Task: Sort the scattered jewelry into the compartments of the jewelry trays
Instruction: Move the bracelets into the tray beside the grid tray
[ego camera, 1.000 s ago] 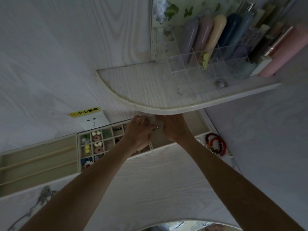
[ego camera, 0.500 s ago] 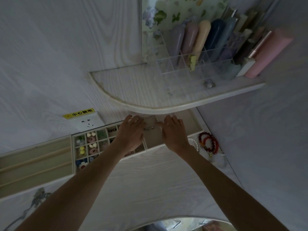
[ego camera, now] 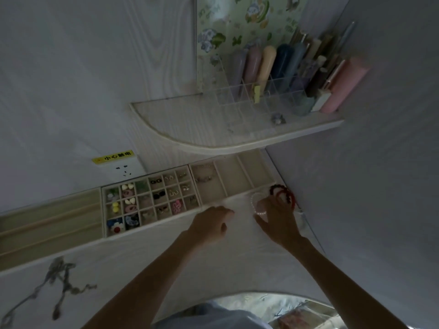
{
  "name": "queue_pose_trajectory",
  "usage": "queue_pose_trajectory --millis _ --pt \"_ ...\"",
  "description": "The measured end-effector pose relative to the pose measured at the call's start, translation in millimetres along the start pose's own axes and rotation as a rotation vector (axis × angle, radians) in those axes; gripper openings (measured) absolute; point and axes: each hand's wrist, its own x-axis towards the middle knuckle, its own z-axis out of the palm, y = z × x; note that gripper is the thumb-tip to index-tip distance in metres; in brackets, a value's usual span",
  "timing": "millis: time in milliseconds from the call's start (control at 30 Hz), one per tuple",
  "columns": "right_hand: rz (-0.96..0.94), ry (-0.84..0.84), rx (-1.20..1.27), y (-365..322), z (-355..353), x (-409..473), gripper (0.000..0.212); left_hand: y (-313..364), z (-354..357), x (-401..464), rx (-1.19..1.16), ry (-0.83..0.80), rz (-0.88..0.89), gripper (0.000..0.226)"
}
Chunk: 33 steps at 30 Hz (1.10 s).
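Right hand (ego camera: 278, 222) is down on the desk (ego camera: 166, 269) at the bracelets, fingers (ego camera: 269, 204) reaching over the pearl bracelet (ego camera: 255, 205) and touching it; whether they have actually closed on the beads, I cannot tell. Just beyond, the red bracelets (ego camera: 283, 194) lie on the desk by the right wall, near the corner of the long-slot tray (ego camera: 234, 179).

Left hand (ego camera: 210, 225) hangs above the desk just in front of the trays, fingers loosely curled, holding nothing.

The grid tray (ego camera: 149, 200) sits against the back wall, its small compartments filled with earrings and charms: white hearts, a pink piece, a flower in the front left cell. Beside it on the right, the long-slot tray has a chain (ego camera: 204, 178) lying in its leftmost slot. On the far left, a bar tray (ego camera: 47, 219) runs along the wall.

A dark necklace (ego camera: 57, 281) lies sprawled on the desk at the left front, well apart from both hands. Above the trays, a shelf (ego camera: 190, 129) carries a clear organizer (ego camera: 249, 100) with tubes.
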Motion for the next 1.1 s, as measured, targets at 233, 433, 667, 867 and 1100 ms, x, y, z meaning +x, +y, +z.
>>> queue_pose_trajectory --millis 233,433,667,867,1100 --pt "-0.186 -0.073 -0.083 -9.4 -1.0 -6.3 0.028 3.0 -6.1 10.2 -0.072 -0.081 -0.021 0.058" --pt "-0.047 -0.22 0.556 -35.8 -32.7 2.7 0.015 -0.7 -11.4 10.3 -0.266 -0.004 0.053 0.036" --pt "0.251 -0.306 1.035 -69.2 -48.5 40.8 0.015 -24.2 -37.9 0.8 -0.735 0.253 0.009 0.015" --pt "0.304 -0.14 0.904 -90.5 -20.0 68.7 0.006 -43.2 -45.5 10.2 -0.419 0.439 -0.166 0.012" --pt "0.207 -0.065 0.52 -88.5 -6.0 68.1 0.009 -50.5 -43.4 13.2 -0.194 0.428 -0.211 0.011"
